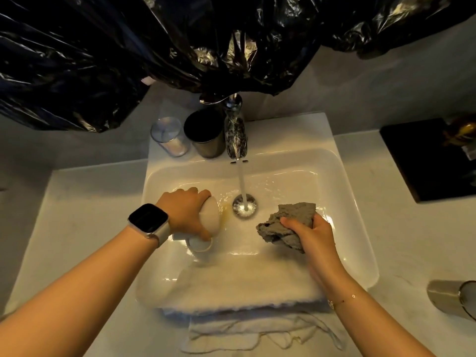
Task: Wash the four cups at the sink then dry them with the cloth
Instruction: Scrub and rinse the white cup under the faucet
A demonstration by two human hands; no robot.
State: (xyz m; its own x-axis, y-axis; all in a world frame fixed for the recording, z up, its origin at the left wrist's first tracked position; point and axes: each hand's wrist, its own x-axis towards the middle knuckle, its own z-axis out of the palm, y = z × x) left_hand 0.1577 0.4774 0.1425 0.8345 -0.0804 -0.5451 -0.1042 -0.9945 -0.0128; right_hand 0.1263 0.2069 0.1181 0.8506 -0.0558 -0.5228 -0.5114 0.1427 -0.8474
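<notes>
My left hand (pixel 184 215) grips a white cup (pixel 210 219) tipped on its side over the left part of the white sink (pixel 342 181); brownish liquid runs from it toward the drain (pixel 244 205). A second white cup (pixel 199 244) sits in the basin just below my left hand. My right hand (pixel 313 234) holds a crumpled grey cloth (pixel 288 222) over the right part of the basin. Water streams from the chrome tap (pixel 235 132) onto the drain. A dark metal cup (pixel 206 136) and a clear glass cup (pixel 170 137) stand on the sink's back ledge, left of the tap.
A white towel (pixel 244 292) lies over the sink's front rim. Black plastic sheeting (pixel 154 47) hangs over the wall behind. A metal tumbler (pixel 450 296) lies on the counter at the right edge, and a black tray (pixel 427 158) sits at the far right.
</notes>
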